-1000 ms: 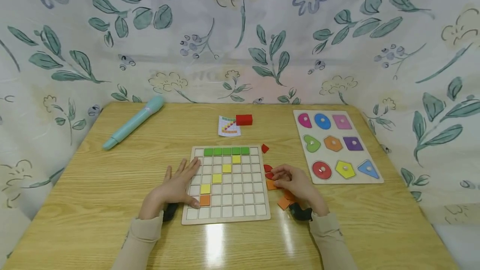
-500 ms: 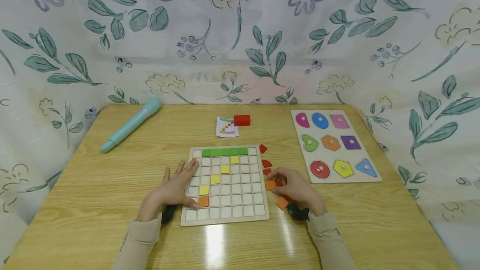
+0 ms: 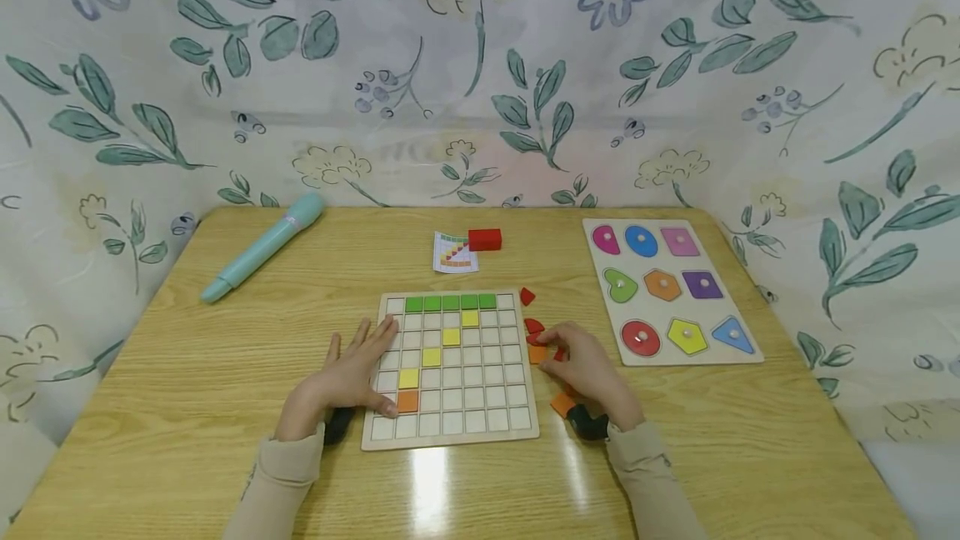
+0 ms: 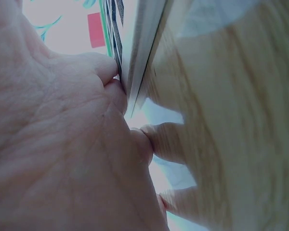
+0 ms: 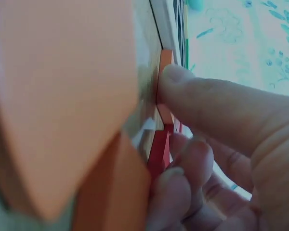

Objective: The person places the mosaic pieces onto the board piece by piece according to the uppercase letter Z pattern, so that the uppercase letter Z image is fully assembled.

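Observation:
My left hand (image 3: 348, 373) lies spread over the left edge of a wooden grid board (image 3: 453, 442), thumb beside an orange tile (image 3: 408, 402) set in the grid. In the left wrist view, its fingers (image 4: 106, 67) meet the board's edge. Right of the board, my right hand (image 3: 588, 365) pinches another orange square tile (image 3: 537, 354) between thumb and fingers, close to the table. The right wrist view shows the thumb (image 5: 178, 77) against that tile (image 5: 164, 86), with a red piece (image 5: 159, 151) by the curled fingers. Green tiles (image 3: 450, 303) and yellow tiles (image 3: 431, 357) sit in the grid.
Red quarter-round pieces (image 3: 528, 297) lie along the board's right side, and a loose orange tile (image 3: 562, 405) near my right wrist. Behind the board are a pattern card (image 3: 453, 257) and a red block (image 3: 485, 240). A shape puzzle (image 3: 678, 311) stands right, a teal microphone-shaped object (image 3: 262, 248) left.
My right hand has closed in on the orange tile and shifted it slightly away from me along the board's side. My left hand has stayed on the board.

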The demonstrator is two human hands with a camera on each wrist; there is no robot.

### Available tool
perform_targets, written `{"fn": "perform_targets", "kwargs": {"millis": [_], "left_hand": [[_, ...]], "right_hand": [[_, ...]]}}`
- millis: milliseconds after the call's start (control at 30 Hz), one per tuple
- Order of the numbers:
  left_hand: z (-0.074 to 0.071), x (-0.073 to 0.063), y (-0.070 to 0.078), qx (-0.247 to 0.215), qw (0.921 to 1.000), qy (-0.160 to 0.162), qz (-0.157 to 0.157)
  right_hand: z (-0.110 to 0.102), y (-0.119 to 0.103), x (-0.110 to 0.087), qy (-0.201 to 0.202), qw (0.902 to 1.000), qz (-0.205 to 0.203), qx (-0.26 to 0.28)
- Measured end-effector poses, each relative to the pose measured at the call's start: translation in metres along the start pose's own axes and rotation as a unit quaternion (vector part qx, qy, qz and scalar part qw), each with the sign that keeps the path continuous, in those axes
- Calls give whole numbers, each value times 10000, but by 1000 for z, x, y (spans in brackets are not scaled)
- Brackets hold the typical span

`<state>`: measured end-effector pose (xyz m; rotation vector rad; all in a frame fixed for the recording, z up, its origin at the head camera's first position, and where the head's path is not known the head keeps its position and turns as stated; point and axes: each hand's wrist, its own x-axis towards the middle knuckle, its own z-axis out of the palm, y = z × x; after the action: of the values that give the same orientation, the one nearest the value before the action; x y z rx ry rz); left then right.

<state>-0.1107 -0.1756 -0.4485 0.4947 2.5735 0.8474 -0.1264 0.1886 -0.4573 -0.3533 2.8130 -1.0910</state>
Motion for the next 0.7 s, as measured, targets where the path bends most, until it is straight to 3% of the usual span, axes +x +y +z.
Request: {"fn": "perform_targets", "kwargs": {"millis": [400, 700], "left_hand": [[-1, -1, 3, -34, 10000, -2, -16], [-1, -1, 4, -55, 10000, 6, 7]], "right_hand": [[3, 1, 5, 456, 9982, 291, 251], [2, -5, 3, 36, 9986, 512, -137]]}}
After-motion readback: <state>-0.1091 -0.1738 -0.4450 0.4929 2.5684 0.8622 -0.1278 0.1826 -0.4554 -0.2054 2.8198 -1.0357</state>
